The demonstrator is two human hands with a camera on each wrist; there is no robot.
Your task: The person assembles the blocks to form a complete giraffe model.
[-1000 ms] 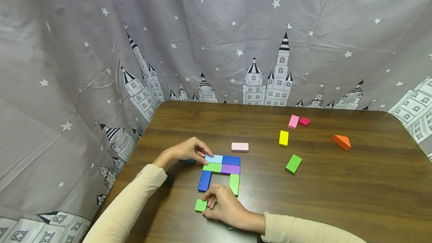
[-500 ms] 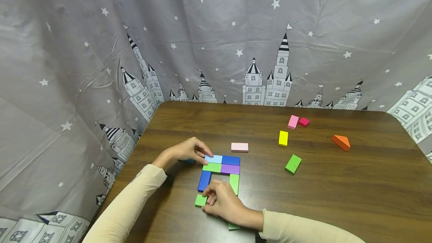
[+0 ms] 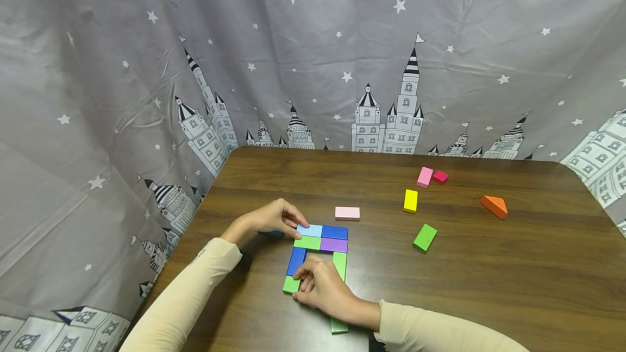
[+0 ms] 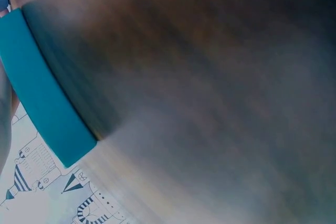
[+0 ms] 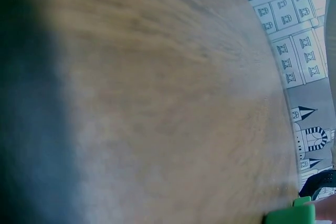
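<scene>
In the head view, my left hand (image 3: 275, 217) pinches the left end of a light blue block (image 3: 311, 230). A darker blue block (image 3: 270, 233), partly hidden, lies under that hand. My right hand (image 3: 326, 289) pinches a small green block (image 3: 290, 285) between thumb and fingertips, against the lower end of a slanted blue block (image 3: 296, 261). Above these, a green block (image 3: 307, 243), a purple block (image 3: 334, 245) and a blue block (image 3: 335, 232) sit edge to edge with the light blue one. Another green block (image 3: 339, 265) runs down the right side, partly covered by my right hand.
A lower green block (image 3: 339, 325) shows beneath my right wrist. Pale pink (image 3: 347, 213), yellow (image 3: 411, 201), green (image 3: 425, 238), pink (image 3: 424, 177), red (image 3: 440, 177) and orange triangular (image 3: 495, 207) blocks lie beyond. A grey curtain (image 3: 318, 42) hangs behind the table (image 3: 489, 276).
My right hand has slid the small green block away from me, closing the gap to the blue block above it. My left hand has kept its place.
</scene>
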